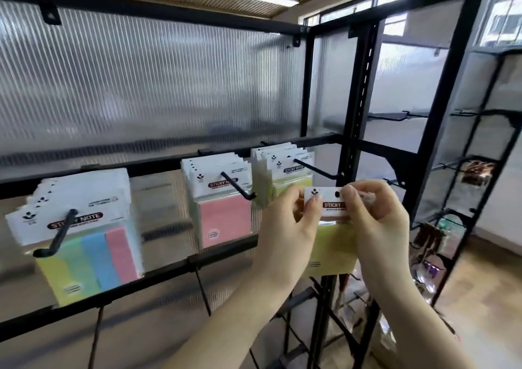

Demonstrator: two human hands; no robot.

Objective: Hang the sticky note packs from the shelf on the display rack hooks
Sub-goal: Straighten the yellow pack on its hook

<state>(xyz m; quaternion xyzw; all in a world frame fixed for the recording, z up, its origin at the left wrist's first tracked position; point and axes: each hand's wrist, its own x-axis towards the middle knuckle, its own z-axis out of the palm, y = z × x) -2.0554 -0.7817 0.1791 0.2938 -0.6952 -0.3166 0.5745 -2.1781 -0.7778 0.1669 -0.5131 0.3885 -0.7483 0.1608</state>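
Below the hook [317, 168], hands pinch "STICKY NOTE" pack [332, 238].

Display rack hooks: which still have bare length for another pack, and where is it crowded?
The right hook shows the most bare rod in front of its yellow packs, just above the held pack. The middle hook has less, before the pink packs. The left hook is crowded with multicolour packs.

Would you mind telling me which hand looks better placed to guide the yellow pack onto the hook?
Probably the right hand. It pinches the yellow pack's white header right beside the hang hole, just below the tip of the rightmost hook. The left hand pinches the header's far left edge, better suited to steadying.
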